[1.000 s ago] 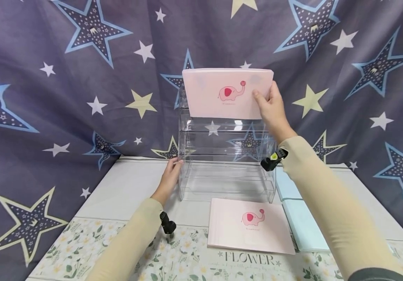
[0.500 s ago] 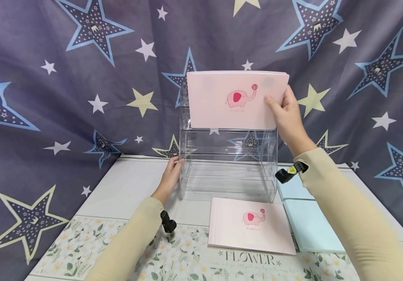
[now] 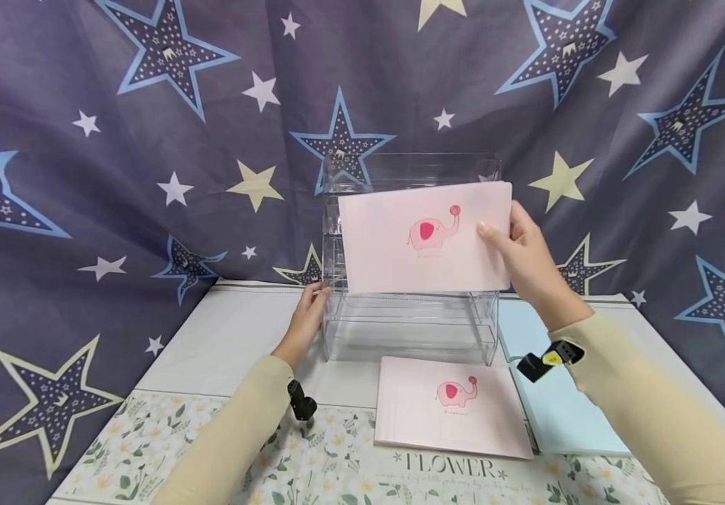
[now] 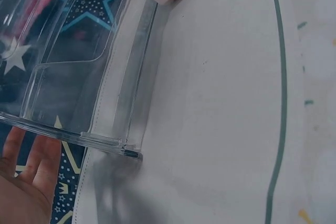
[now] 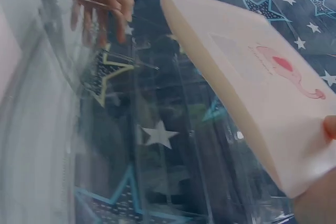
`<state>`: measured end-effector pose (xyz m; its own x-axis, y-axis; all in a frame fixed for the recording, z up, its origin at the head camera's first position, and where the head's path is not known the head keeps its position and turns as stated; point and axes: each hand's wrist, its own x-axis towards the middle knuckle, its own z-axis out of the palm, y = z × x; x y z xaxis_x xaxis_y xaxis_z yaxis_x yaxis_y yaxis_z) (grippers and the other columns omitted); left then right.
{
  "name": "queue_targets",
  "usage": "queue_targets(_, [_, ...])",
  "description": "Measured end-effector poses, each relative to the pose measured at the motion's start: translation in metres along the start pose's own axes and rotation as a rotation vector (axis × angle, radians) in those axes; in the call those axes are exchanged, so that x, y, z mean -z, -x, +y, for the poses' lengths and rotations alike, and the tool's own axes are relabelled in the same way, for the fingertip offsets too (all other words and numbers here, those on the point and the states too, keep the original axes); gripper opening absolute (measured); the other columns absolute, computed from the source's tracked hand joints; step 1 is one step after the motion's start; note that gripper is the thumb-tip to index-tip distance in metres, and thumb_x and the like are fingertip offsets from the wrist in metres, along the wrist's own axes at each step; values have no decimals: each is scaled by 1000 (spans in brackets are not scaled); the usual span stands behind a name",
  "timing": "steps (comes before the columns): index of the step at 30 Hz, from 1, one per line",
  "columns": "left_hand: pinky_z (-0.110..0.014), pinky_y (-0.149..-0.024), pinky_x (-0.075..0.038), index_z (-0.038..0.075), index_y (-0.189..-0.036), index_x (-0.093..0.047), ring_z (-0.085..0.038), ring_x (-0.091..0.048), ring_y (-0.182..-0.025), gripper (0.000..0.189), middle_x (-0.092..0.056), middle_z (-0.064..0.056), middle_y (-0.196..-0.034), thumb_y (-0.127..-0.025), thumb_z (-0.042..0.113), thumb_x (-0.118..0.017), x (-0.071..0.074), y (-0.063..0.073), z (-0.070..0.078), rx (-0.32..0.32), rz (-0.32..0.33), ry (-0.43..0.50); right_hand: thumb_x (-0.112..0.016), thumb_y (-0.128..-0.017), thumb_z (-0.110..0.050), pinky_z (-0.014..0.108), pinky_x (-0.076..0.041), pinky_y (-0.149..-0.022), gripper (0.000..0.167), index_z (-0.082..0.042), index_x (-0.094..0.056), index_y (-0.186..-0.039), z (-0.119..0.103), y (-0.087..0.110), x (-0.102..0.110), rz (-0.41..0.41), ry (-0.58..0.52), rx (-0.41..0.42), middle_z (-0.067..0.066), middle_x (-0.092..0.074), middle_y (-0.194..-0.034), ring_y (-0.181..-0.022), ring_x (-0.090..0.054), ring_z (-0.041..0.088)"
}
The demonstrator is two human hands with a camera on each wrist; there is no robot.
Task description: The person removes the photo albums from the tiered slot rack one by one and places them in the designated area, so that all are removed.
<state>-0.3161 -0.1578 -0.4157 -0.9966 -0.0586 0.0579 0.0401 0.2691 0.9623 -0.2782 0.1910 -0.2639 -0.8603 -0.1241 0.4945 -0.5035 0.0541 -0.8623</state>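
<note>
My right hand [image 3: 529, 263] pinches a thick pink notebook [image 3: 381, 242] by its right edge, thumb on the front cover. The cover, with a pink elephant printed on it, faces me. The notebook is upright, slightly tilted, in front of the middle tiers of a clear plastic tiered rack [image 3: 413, 333], hiding part of them. In the right wrist view, the thick side of the notebook [image 5: 226, 98] shows over the clear tiers. My left hand [image 3: 305, 319] rests on the rack's left side panel. In the left wrist view, its fingers [image 4: 44, 163] reach the panel's outer face, fairly straight.
A pink stack [image 3: 450, 410] with the same elephant lies flat before the rack. Light blue notebooks [image 3: 573, 414] lie to its right, partly behind my right forearm. A white and floral cloth [image 3: 179, 435] covers the table. A star-patterned curtain [image 3: 166, 119] hangs behind.
My right hand has brought the pink notebook down from the rack's top, first slightly right, then lower, to the middle tiers. The top tier shows again. My left hand has stayed put.
</note>
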Motion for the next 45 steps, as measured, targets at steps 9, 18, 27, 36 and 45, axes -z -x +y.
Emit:
queue_targets(9, [-60, -109, -35, 21, -151, -34, -34, -36, -141, 58, -38, -11, -154, -104, 54, -39, 0, 4, 2, 11, -25, 2, -57, -104, -15, 36, -61, -66, 33, -14, -45, -134, 18, 31, 3, -133, -25, -157, 3, -65, -106, -84, -69, 16])
queue_targets(18, [-62, -108, -35, 21, -150, -35, -34, -34, -143, 58, -37, -10, -155, -103, 55, -39, 1, 0, 0, 9, -24, 0, -56, -104, -16, 42, -61, -68, 48, -5, -34, -145, 31, 54, -3, -183, -43, -327, 6, -65, -106, -84, -71, 19])
queue_targets(27, [-63, -108, -34, 17, -151, -34, -35, -33, -143, 54, -36, -14, -155, -106, 47, -40, 1, 0, -1, -9, -46, 39, -55, -103, -14, 42, -61, -67, 52, -3, -30, -148, 49, 81, -11, -246, -160, -441, 7, -68, -103, -82, -71, 21])
queue_targets(36, [-63, -107, -36, 16, -150, -34, -36, -34, -142, 56, -37, -15, -154, -105, 49, -40, 2, 1, 2, -5, -52, 37, -57, -101, -13, 36, -59, -74, 64, -3, -24, -154, 70, 105, -30, -270, -211, -590, 14, -59, -115, -90, -67, 20])
queue_targets(45, [-62, -106, -37, 15, -150, -34, -35, -35, -141, 54, -37, -16, -154, -106, 47, -39, 3, 2, 4, 1, -52, 42, -54, -99, -10, 36, -58, -78, 65, 8, -19, -151, 86, 125, -59, -339, -340, -662, 13, -63, -116, -94, -67, 20])
